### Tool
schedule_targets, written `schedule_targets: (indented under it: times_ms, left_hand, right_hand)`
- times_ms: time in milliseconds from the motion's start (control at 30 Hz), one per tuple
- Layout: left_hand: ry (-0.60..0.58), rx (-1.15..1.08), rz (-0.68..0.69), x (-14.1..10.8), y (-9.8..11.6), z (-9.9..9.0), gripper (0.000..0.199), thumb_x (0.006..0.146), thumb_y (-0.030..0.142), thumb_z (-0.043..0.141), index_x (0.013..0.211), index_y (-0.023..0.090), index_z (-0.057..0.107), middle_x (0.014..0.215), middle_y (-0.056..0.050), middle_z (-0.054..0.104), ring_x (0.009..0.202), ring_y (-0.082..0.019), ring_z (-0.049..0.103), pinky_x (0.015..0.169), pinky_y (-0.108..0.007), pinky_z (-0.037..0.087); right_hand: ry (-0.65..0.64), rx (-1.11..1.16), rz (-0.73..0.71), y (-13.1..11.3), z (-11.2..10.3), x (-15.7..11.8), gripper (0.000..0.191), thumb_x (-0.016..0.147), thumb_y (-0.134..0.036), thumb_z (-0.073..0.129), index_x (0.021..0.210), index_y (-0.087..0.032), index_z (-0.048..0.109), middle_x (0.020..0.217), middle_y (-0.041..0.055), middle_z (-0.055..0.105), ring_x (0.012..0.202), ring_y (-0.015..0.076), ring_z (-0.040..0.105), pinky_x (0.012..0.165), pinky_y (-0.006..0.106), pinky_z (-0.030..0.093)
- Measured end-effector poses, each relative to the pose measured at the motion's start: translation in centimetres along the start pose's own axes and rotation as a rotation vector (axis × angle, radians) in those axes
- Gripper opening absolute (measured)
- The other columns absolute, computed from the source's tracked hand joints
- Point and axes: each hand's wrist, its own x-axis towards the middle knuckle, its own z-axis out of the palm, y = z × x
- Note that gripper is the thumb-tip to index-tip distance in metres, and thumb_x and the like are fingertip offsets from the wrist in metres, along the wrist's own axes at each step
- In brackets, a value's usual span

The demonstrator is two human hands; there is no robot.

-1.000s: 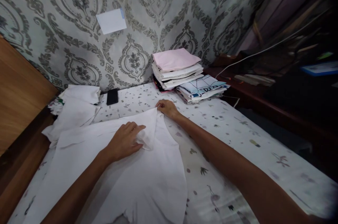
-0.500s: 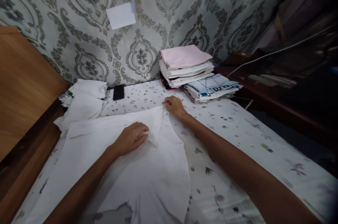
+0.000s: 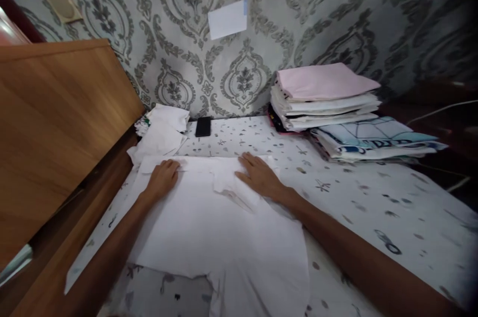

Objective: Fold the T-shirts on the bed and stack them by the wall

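With the left hand (image 3: 163, 178) loosely flat and the right hand (image 3: 260, 177) spread on the white garment (image 3: 201, 227), even pressure should smooth it best.

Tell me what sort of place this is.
Probably a bedroom: a printed sheet is spread like bedding, a wooden panel resembling a headboard stands at the left, and ornate wallpaper rises behind.

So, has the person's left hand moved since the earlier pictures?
Yes, leftward: the left hand was to the right of the black phone; now it is to the phone's left.
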Motion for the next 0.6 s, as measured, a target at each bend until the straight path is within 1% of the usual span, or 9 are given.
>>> schedule_targets:
  times_ms: [67, 167, 267, 367, 433, 500, 533, 600]
  left_hand:
    - [-0.014, 0.099, -0.034, -1.0, -2.2, -0.3, 0.029, 0.093, 0.014, 0.043, 0.113, 0.018, 0.063, 0.117, -0.014, 0.066, 0.112, -0.028, 0.057, 0.093, -0.044, 0.045]
    - [-0.03, 0.212, -0.032, -1.8, -4.8, -1.0, 0.03, 0.091, 0.011, 0.041, 0.106, 0.018, 0.066, 0.111, -0.016, 0.068, 0.109, -0.031, 0.059, 0.091, -0.046, 0.045]
    - [-0.03, 0.281, -0.039, -2.1, -6.5, -1.6, 0.031, 0.09, 0.009, 0.04, 0.103, 0.018, 0.067, 0.105, -0.016, 0.068, 0.106, -0.032, 0.062, 0.088, -0.045, 0.045]
    - [-0.023, 0.304, -0.094, -2.4, -8.0, -1.7, 0.032, 0.091, 0.012, 0.037, 0.101, 0.018, 0.067, 0.106, -0.016, 0.068, 0.104, -0.032, 0.063, 0.084, -0.043, 0.046]
    - [-0.076, 0.219, -0.142, -2.5, -9.2, -1.5, 0.027, 0.088, 0.015, 0.042, 0.099, 0.02, 0.066, 0.107, -0.012, 0.069, 0.102, -0.029, 0.064, 0.082, -0.04, 0.047]
    - [-0.147, 0.051, -0.186, -2.2, -10.6, -1.4, 0.023, 0.083, 0.02, 0.048, 0.099, 0.022, 0.065, 0.104, -0.007, 0.07, 0.097, -0.025, 0.065, 0.08, -0.035, 0.048]
    - [-0.162, -0.045, -0.199, -2.0, -11.3, -1.4, 0.024, 0.083, 0.024, 0.049, 0.101, 0.022, 0.065, 0.102, -0.005, 0.071, 0.094, -0.023, 0.065, 0.079, -0.032, 0.048]
    - [-0.124, -0.195, -0.206, -1.1, -12.5, -1.4, 0.029, 0.086, 0.032, 0.045, 0.105, 0.021, 0.064, 0.099, -0.004, 0.071, 0.091, -0.021, 0.065, 0.079, -0.03, 0.049]
  right_hand:
    - [-0.035, -0.032, -0.001, -0.2, -0.1, 0.0, 0.07, 0.098, -0.06, 0.038, 0.148, -0.012, 0.045, 0.158, 0.0196, 0.037, 0.15, 0.0323, 0.028, 0.122, 0.051, 0.023]
    - [-0.094, -0.069, -0.003, -0.6, -0.6, 0.0, 0.078, 0.096, -0.067, 0.034, 0.153, -0.015, 0.039, 0.162, 0.0173, 0.03, 0.152, 0.0318, 0.022, 0.122, 0.052, 0.022]
    - [-0.142, -0.093, -0.005, -1.0, -1.2, 0.0, 0.081, 0.093, -0.073, 0.033, 0.155, -0.02, 0.038, 0.164, 0.0142, 0.027, 0.153, 0.0323, 0.018, 0.123, 0.051, 0.02]
    - [-0.166, -0.101, -0.014, -1.1, -1.5, -0.1, 0.083, 0.091, -0.075, 0.034, 0.155, -0.022, 0.039, 0.164, 0.0125, 0.026, 0.153, 0.0331, 0.016, 0.123, 0.052, 0.019]
    - [-0.166, -0.096, -0.022, -1.1, -1.6, -0.1, 0.083, 0.091, -0.077, 0.034, 0.155, -0.023, 0.039, 0.164, 0.0115, 0.027, 0.153, 0.0332, 0.016, 0.123, 0.053, 0.019]
    - [-0.167, -0.096, -0.021, -1.1, -1.6, 0.0, 0.083, 0.09, -0.076, 0.035, 0.154, -0.024, 0.04, 0.164, 0.0111, 0.028, 0.153, 0.0333, 0.017, 0.123, 0.053, 0.02]
    - [-0.169, -0.099, -0.018, -1.1, -1.6, 0.0, 0.083, 0.09, -0.076, 0.036, 0.154, -0.024, 0.04, 0.164, 0.0113, 0.028, 0.153, 0.0336, 0.017, 0.123, 0.053, 0.02]
    - [-0.173, -0.103, -0.017, -1.1, -1.6, 0.0, 0.082, 0.091, -0.075, 0.037, 0.154, -0.023, 0.041, 0.164, 0.012, 0.027, 0.153, 0.0339, 0.017, 0.122, 0.053, 0.02]
